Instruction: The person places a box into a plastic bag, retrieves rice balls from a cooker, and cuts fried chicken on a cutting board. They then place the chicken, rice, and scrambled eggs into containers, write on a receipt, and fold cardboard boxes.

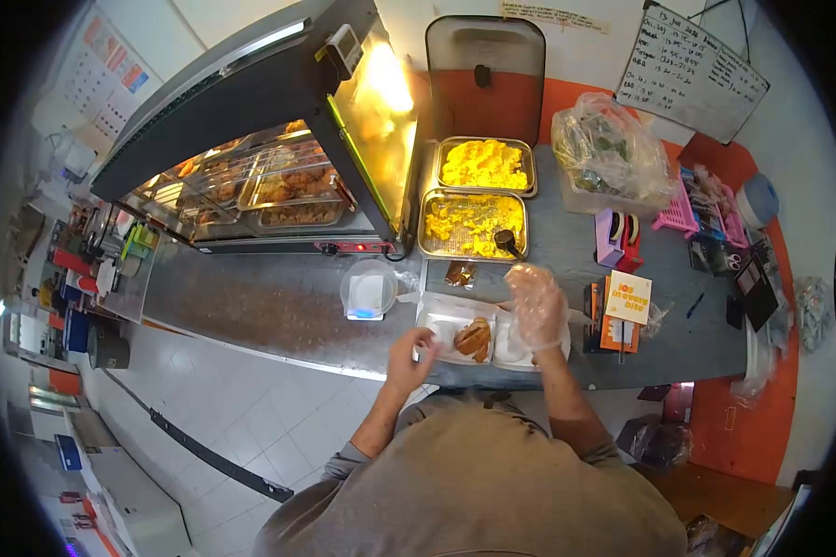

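- White open box [444,303] sat near the front edge of the counter [251,292], between the hands. Probably light, thin-walled, a bit floppy when open – best held low by opposite side walls, not by a flap.
- Brown fried piece [474,340] lay inside, near the middle. Looked firm but crusty, likely greasy; grab by the thick part, soft pressure, or crumbs come off.
- Left hand [409,360]: bare, at the box's left side, fingers bent, narrow gap. Couldn't tell if it pinched anything.
- Right hand [537,304]: clear glove, over the box's right part. Grip width and contents couldn't be told – glove blurred it.
- Box count: 1 box, 1 fried piece, 2 white mounds [443,334], one each side of the piece; wrapping unclear.
- Just behind: 1 small shiny packet [460,273].
- Further back: 2 metal trays [422,227] of yellow food, 1 dark scoop [506,240] in the nearer one.
- Left of box: 1 round clear container [353,286]; beyond it, 1 heated cabinet [241,125].
- Right: 1 orange box [617,332], 1 bag-topped tub [613,197].
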Motion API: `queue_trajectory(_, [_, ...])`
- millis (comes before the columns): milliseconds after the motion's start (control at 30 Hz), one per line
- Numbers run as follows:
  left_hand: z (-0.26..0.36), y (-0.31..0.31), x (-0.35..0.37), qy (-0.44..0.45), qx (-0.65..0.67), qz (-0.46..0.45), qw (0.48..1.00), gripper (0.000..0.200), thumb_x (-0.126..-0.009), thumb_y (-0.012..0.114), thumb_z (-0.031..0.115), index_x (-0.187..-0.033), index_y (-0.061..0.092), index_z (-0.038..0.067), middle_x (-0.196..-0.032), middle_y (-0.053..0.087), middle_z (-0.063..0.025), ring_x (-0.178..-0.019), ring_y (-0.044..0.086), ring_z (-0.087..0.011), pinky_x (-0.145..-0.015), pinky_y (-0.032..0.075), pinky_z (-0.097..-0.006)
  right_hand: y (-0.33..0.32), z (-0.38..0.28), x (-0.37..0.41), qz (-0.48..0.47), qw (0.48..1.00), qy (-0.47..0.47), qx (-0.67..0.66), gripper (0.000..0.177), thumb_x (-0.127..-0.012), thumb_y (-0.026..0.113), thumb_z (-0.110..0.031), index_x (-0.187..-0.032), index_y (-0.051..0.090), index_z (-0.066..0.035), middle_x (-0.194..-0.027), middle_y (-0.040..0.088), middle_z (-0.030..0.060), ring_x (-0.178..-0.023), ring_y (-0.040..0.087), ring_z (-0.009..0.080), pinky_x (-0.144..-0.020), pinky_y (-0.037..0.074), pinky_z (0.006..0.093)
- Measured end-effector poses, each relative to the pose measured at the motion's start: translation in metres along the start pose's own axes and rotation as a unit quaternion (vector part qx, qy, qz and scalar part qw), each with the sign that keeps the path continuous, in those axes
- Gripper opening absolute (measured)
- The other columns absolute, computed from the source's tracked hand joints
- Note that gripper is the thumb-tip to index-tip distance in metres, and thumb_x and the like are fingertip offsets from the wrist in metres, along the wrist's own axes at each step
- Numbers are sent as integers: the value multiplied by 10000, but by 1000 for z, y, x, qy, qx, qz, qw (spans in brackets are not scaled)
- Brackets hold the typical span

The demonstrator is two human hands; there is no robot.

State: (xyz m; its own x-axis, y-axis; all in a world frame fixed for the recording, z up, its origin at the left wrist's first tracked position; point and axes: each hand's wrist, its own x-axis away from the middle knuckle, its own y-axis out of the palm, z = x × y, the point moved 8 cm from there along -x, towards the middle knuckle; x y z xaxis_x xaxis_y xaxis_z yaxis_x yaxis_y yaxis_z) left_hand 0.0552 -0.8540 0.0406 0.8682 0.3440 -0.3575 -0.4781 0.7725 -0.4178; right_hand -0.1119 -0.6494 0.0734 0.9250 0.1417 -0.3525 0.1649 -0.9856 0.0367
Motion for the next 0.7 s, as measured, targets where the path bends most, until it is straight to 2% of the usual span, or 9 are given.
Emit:
queue_trajectory(133, [-38,-57,-23,-75,-21,105,991,94,-868,637,74,-906,613,-9,-752,638,-69,-684,596,-118,-644,479,-264,-27,-25,-56,43,994,-35,90,196,-868,647,-139,-1002,635,3,-954,655,88,-796,619,130,-667,506,248])
queue_trajectory(200, [-55,-64,-35,-75,3,97,992,107,-870,642,101,-901,617,1,-758,638,-77,-673,588,-137,-623,474,-277,-55,-27,-79,59,997,3,46,197,-880,631,-201,-972,654,-28,-822,661,42,-641,587,115,-605,496,244])
queue_trajectory(333, [-49,-51,-71,-72,11,42,996,100,-876,632,94,-914,617,2,-763,630,-68,-694,583,-121,-645,472,-268,-140,-37,-138,144,980,66,122,230,-888,623,-247,-972,658,-36,-815,658,18,-622,567,96,-563,473,227])
queue_trajectory(433, [-28,-21,-104,-45,7,11,999,103,-872,634,88,-929,618,4,-762,629,-71,-700,584,-126,-655,468,-270,-198,-22,-199,105,991,41,74,257,-868,638,-266,-1000,659,-47,-815,676,36,-636,598,114,-592,489,266])
queue_trajectory(467, [-19,-8,-115,-24,-1,1,1000,109,-864,640,86,-937,619,7,-757,636,-83,-695,591,-141,-651,459,-276,-208,-15,-219,57,967,74,237,249,-856,648,-255,-999,664,-52,-832,684,63,-664,619,141,-633,500,292])
queue_trajectory(500, [-17,8,-124,-26,-6,-20,999,134,-845,654,75,-956,621,7,-781,644,-99,-712,606,-168,-649,467,-290,-220,-5,-238,7,913,106,393,242,-843,658,-244,-998,669,-58,-848,692,90,-693,640,168,-675,511,318])
queue_trajectory(533, [-7,24,-138,-20,-2,-17,1000,134,-845,654,75,-956,621,7,-781,644,-99,-712,606,-168,-649,467,-290,-236,15,-260,9,913,99,395,242,-843,658,-244,-998,669,-58,-848,692,90,-693,640,168,-675,511,318])
queue_trajectory(600, [34,68,-169,56,-19,-57,997,149,-831,660,71,-961,627,7,-814,653,-112,-731,620,-205,-656,474,-306,-256,59,-307,-9,892,-39,451,225,-824,668,-228,-972,678,-59,-860,693,135,-765,660,217,-745,507,350])
queue_trajectory(700, [96,157,-235,166,-59,-130,976,212,-793,710,140,-962,647,30,-855,651,-122,-851,595,-290,-744,478,-376,-259,112,-374,-24,900,-13,435,240,-789,699,-222,-937,684,-34,-816,688,102,-770,650,180,-706,505,335])
